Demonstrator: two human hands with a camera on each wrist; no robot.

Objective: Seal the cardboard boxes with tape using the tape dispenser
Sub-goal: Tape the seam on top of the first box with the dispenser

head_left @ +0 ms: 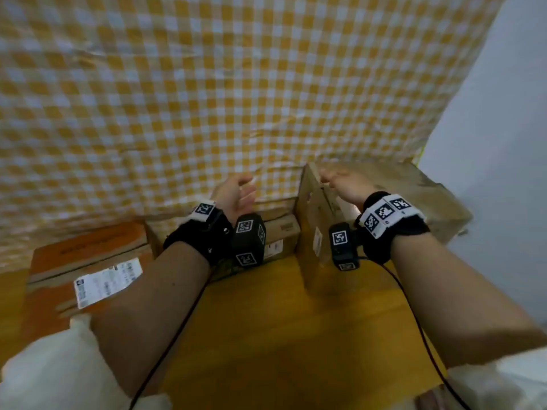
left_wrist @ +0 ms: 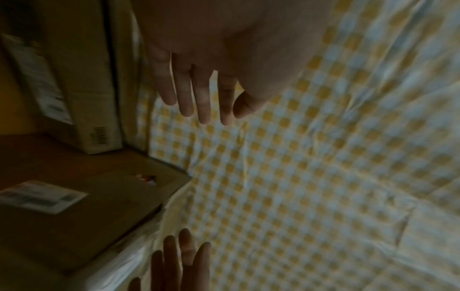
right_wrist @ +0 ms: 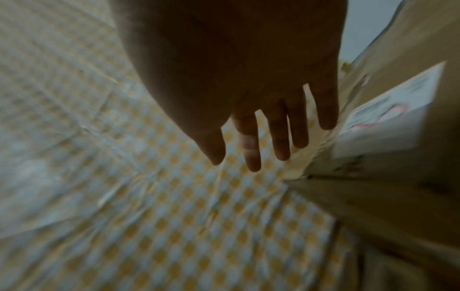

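Both hands are raised with straight, spread fingers and hold nothing. My left hand (head_left: 241,189) hovers above two small stacked cardboard boxes (head_left: 281,232), in front of the checkered cloth. My right hand (head_left: 336,179) is at the near top corner of a large brown cardboard box (head_left: 393,196); whether it touches the box is blurred. In the left wrist view the left hand (left_wrist: 199,98) is open, with the right hand's fingertips (left_wrist: 181,256) below it. In the right wrist view the right hand (right_wrist: 263,141) is beside the labelled box (right_wrist: 388,126). No tape dispenser is in view.
An orange-brown box (head_left: 88,261) with a white shipping label lies at the left. The boxes stand on a yellow tabletop (head_left: 281,321). A yellow and white checkered cloth (head_left: 207,99) hangs behind them, with a pale wall (head_left: 503,143) at the right. Black cables run along both forearms.
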